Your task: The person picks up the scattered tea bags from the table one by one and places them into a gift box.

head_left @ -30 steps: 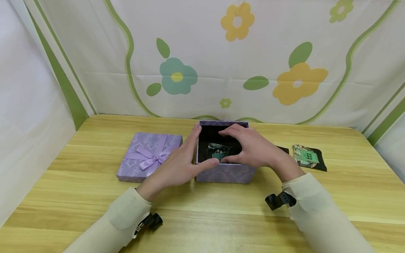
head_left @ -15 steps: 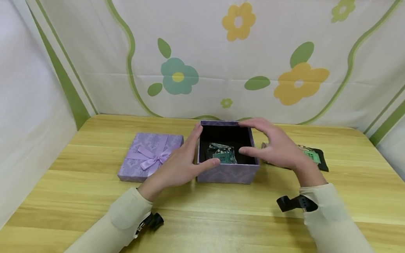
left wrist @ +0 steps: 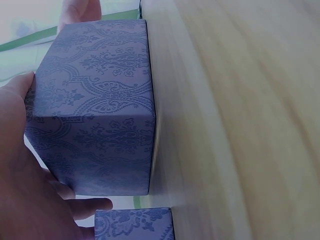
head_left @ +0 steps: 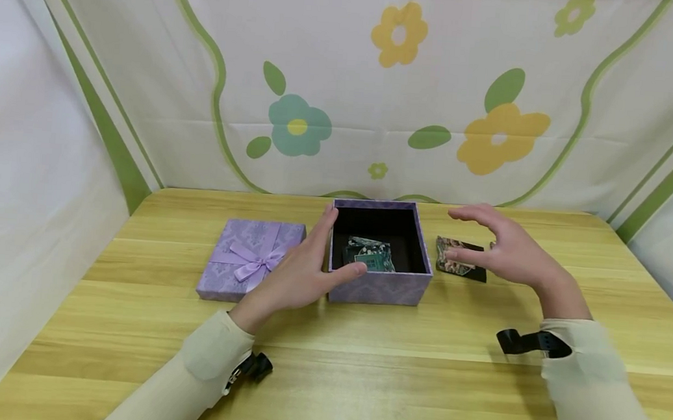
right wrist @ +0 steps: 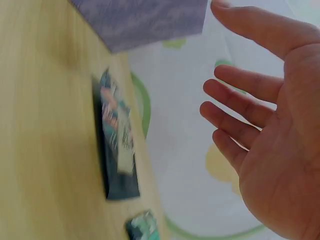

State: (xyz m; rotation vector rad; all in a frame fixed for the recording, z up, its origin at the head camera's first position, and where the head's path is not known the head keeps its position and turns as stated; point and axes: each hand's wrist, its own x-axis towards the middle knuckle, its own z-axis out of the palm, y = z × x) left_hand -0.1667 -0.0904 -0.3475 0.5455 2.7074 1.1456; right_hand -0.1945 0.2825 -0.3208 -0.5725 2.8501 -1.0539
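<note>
A purple patterned gift box stands uncovered, its black inside facing up. Small dark packets with green labels lie inside. My left hand rests at the box's near left corner, thumb across the front rim and extended fingers along the left wall. In the left wrist view that hand is beside the box. Raised to the right of the box, my right hand holds nothing, its thumb and fingers spread apart. Beneath and left of it, a flat floral and black packet lies on the table.
The purple lid with its ribbon bow lies left of the box. Another small packet is on the table, mostly behind my right hand in the head view. A flower-printed cloth hangs behind the table.
My right hand has come out of the box and moved right, over the packets on the table. The packets inside the box are more exposed. My left hand has stayed put.
</note>
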